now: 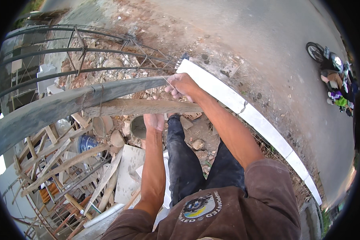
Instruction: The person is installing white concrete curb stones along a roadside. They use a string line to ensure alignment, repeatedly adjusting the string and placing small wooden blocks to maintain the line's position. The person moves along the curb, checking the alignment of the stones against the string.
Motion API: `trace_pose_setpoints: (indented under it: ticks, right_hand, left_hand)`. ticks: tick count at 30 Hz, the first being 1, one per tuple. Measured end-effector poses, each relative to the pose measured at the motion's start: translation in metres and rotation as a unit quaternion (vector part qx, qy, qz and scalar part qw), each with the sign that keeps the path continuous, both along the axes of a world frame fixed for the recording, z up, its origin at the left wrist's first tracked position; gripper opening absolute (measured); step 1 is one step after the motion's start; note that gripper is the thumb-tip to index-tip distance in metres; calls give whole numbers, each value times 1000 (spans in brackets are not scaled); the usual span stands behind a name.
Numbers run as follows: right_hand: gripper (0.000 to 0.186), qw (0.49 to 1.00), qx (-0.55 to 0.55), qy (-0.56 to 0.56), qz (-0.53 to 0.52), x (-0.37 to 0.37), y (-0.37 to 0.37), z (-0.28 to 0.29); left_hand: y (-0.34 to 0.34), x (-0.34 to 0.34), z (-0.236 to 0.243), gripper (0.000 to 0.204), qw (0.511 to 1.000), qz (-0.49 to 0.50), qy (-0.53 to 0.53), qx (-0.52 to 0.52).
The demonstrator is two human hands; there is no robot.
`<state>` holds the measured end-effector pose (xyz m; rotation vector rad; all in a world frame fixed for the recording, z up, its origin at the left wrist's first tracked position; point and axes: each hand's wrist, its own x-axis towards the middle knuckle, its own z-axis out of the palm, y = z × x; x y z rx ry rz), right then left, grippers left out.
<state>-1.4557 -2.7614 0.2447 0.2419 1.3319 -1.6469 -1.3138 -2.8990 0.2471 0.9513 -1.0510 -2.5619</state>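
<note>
Beam [48, 112]: grey, long; lies ahead of the torso, above rubble [113, 63]. Long axis from left rim toward centre, bowed by the fisheye view; points its far end rightward, at the right hand [184, 86].

Plank [148, 106]: just below the beam, long axis nearly level, left to right. Meets the beam at a tie [101, 98] near its left end; diverges from it rightward.

Right hand: fingers bent, pinching a thin wire [170, 83] at the beam's end. Left hand [154, 122]: palm up under the plank, fingertips hidden behind it; cannot tell whether grasping or released.

Counts: beam, one. Plank, one. Blue bucket [88, 143], one. Grey bucket [139, 127], one, beside the left hand. Motorcycle [333, 64], one, far right on the road [276, 44].

Around: rebar cage [84, 50] beyond the beam, bars running toward the right hand. White ledge [264, 124] to the right, curving down to lower right, cracked across. Scrap timber [64, 158] piled lower left.

In the way: plank, over the left fingertips; right forearm, over part of the ledge's near edge.
</note>
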Motion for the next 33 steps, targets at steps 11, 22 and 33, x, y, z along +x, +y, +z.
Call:
trace_pose_setpoints:
  ticks: [11, 22, 33]
  right_hand:
    - [21, 992, -18, 124, -28, -11, 29, 11]
    - [22, 990, 52, 134, 7, 34, 78, 57]
    - [15, 987, 23, 153, -38, 46, 40, 21]
  left_hand:
    - [-26, -8, 32, 13, 991, -14, -67, -116]
    - [37, -16, 47, 14, 993, -14, -85, -87]
    - [39, -35, 26, 26, 987, -141, -55, 47]
